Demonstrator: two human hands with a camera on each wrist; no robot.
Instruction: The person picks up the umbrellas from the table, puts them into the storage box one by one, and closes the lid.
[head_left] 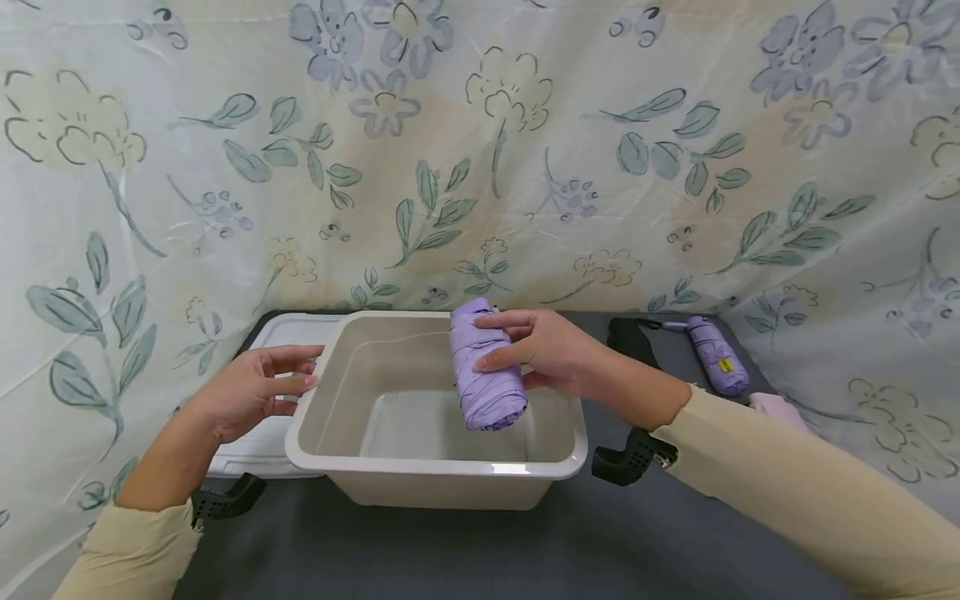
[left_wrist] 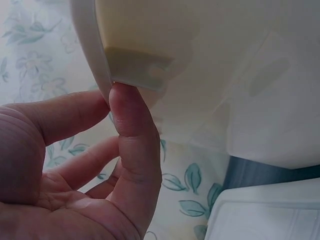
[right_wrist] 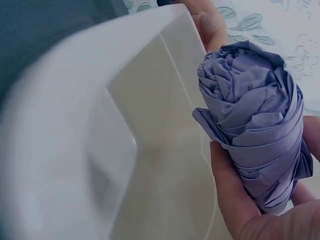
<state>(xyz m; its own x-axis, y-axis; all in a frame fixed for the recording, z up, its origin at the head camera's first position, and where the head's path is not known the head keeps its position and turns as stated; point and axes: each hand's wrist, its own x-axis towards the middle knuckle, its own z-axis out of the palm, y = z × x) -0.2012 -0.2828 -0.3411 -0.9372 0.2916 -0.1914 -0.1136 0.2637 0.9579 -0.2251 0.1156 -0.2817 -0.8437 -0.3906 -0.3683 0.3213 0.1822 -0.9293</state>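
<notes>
Your right hand (head_left: 558, 354) grips a folded lilac fabric umbrella rolled into a short cylinder (head_left: 483, 367), fingers curled over its top and thumb underneath. You hold it above the open mouth of the beige rectangular plastic tub (head_left: 435, 467), toward the tub's back right part, with the near end of the roll tilted down below the rim. In the right wrist view the umbrella (right_wrist: 255, 125) hangs over the tub's inner wall (right_wrist: 150, 130) and touches none of it that shows. Nothing else shows inside the tub; its floor is bare.

Your left hand (head_left: 251, 392) is at the tub's left rim with the fingers straight and relaxed. In the left wrist view a fingertip (left_wrist: 125, 100) presses up under the lip of the rim (left_wrist: 95, 55).

The tub stands on the dark grey worktop (head_left: 525, 542), near its front edge and left of centre. A white flat plastic lid (head_left: 277, 333) lies just beside it at the left edge. A second folded lilac umbrella with a yellow tag (head_left: 716, 354) lies well apart by the back right corner, with a pale pink cloth (head_left: 780, 408) just in front of it. Open worktop runs between the tub and those. The flowered curtain (head_left: 480, 150) closes in the back and both sides.
</notes>
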